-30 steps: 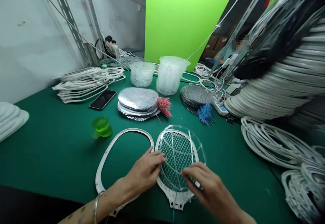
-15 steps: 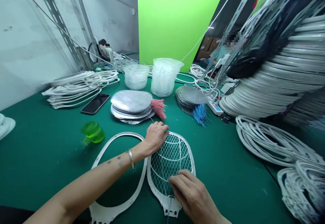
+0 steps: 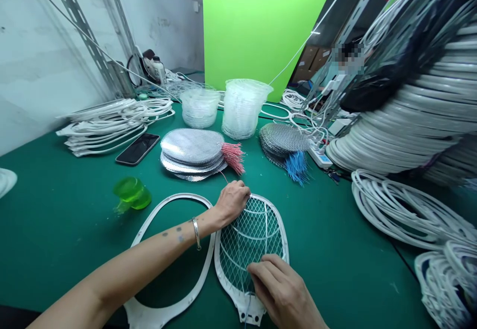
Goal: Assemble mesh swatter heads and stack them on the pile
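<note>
Lying flat on the green desk (image 3: 67, 239), a white racket frame with wire mesh (image 3: 253, 242) pointed its neck toward the person; the left hand (image 3: 233, 202) sat curled on its top rim, the grip narrow, though I could not tell whether it was clamping the rim or only pressing; a silver bracelet (image 3: 196, 233) circled that wrist; the right hand (image 3: 279, 289) lay over the lower mesh near the neck, fingers loosely bent, its hold equally unclear; an empty white frame (image 3: 179, 195) lay just left, touching the left forearm; farther off lay a stack of silver mesh discs (image 3: 192, 146) with pink wires (image 3: 233, 157), a grey mesh stack (image 3: 283, 139) with blue wires (image 3: 297, 167), a phone (image 3: 137, 148) and a green cup (image 3: 128, 190).
</note>
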### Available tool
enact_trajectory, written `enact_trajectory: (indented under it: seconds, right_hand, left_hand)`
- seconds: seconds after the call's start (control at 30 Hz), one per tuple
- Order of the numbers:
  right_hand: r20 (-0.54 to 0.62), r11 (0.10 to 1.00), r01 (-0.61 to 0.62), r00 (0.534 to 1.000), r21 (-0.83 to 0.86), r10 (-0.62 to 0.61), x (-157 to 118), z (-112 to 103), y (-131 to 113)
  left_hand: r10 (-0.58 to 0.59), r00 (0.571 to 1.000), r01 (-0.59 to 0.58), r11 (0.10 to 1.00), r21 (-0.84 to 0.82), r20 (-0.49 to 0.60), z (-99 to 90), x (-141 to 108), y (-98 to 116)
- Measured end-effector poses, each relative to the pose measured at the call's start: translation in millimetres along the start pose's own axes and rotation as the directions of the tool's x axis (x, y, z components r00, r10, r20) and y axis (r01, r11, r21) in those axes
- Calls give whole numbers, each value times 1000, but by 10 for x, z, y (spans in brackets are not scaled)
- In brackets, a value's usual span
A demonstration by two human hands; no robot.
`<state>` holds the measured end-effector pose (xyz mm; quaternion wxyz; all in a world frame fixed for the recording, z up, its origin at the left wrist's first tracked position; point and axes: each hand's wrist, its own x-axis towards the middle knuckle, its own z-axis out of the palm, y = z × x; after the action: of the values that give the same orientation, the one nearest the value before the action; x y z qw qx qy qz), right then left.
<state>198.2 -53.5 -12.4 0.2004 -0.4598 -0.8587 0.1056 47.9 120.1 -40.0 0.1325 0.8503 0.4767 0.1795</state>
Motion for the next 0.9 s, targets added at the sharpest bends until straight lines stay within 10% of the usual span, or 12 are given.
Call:
enact_trajectory:
  seconds: [0.37,0.53,0.9]
  right_hand:
    - [-186,927,-370,908,69,376,645,-135,552]
    - [-170,932,-363,918,2,358,1029,92,925]
    - [-187,909,-413,899,-55,397,984,254,970]
  left_hand:
    - [9,1000,-9,1000,9,-8,8,-26,9]
    - [3,1000,-3,1000,25,-3,1,-36,8]
    - [43,998,-48,992,115,44,-23,-16,93]
